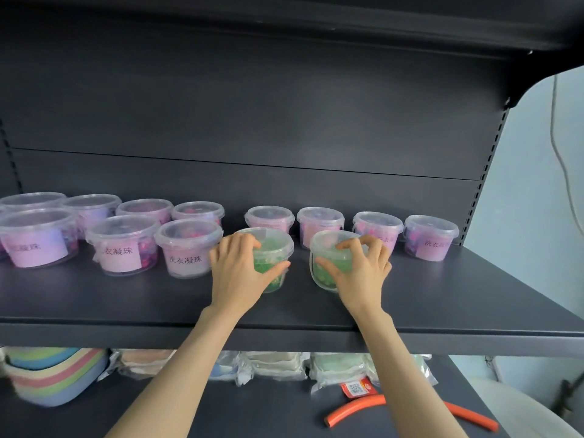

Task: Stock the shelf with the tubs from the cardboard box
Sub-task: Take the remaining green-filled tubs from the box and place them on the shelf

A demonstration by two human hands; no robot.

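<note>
On a dark metal shelf, a person's left hand curls its fingers over the lid and its thumb round the side of a green-filled tub. The right hand grips a second green tub the same way, nearby but not touching the first. Both tubs are at mid-shelf, just in front of a back row of clear-lidded pink tubs. Whether either is fully set down cannot be told. More pink ones fill the front row at left. Below, a lower shelf holds stacked pastel bowls, wrapped packets and an orange hose.
</note>
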